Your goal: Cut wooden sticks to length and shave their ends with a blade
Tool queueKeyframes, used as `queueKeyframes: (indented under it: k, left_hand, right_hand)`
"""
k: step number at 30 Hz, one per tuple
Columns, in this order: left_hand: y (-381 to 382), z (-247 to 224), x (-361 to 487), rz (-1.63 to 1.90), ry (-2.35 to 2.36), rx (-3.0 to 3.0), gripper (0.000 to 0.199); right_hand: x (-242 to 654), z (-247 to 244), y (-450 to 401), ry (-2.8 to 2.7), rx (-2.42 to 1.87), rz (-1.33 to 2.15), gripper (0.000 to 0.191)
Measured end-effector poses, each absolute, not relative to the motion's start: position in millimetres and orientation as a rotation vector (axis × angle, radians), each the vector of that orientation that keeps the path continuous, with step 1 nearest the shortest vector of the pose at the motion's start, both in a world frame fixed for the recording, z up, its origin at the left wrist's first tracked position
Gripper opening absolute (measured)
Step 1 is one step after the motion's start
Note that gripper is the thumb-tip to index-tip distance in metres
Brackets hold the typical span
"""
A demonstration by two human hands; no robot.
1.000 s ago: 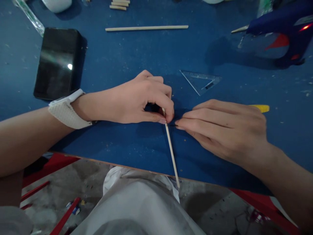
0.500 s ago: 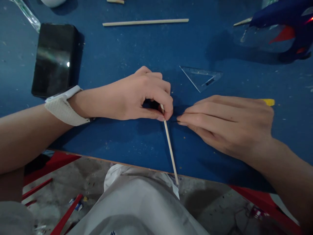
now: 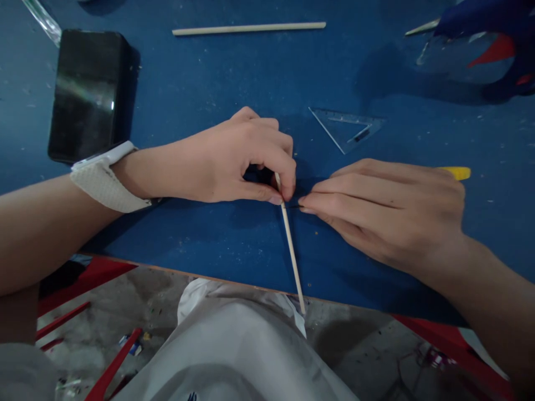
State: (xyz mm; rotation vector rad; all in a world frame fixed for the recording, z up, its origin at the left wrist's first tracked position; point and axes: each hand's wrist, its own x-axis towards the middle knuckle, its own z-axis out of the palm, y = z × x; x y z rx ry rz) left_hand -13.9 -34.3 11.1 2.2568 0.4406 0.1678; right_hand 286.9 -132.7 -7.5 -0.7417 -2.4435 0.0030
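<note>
Between thumb and index finger, my left hand (image 3: 254, 159) pinches a thin pale wooden stick (image 3: 292, 250), whose lower end sticks out past the table's front edge. My right hand (image 3: 388, 209) is closed around what looks like a craft knife (image 3: 457, 173); its yellow end shows behind the knuckles and the rest is hidden under the palm. A thin dark tip extends from the right fingertips and meets the stick just below the left thumb. Above the right hand, a clear set square (image 3: 346, 131) lies flat.
Another wooden stick (image 3: 251, 29) lies across the back of the blue table (image 3: 200, 239). A black phone-like box (image 3: 86, 94) is at the left, beyond my watch (image 3: 106, 172). At the back right is a blue glue gun (image 3: 463, 28) with a red trigger.
The dark tip in my right hand has moved slightly left, from beside the stick to touching it. My left hand keeps its pinch. The view has shifted slightly.
</note>
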Motion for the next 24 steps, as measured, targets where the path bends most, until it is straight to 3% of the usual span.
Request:
queueKeyframes:
  k: [9, 12, 24]
  left_hand:
    - [-34, 8, -16, 0.206, 0.416, 2.311, 0.032]
    - [-36, 5, -18, 0.239, 0.425, 2.310, 0.038]
    - [-35, 7, -18, 0.234, 0.408, 2.303, 0.029]
  right_hand:
    - [287, -4, -132, -2.481, -0.732, 0.003, 0.012]
    - [291, 0, -130, -2.469, -0.769, 0.027, 0.015]
    - [291, 6, -131, -2.522, -0.790, 0.053, 0.019]
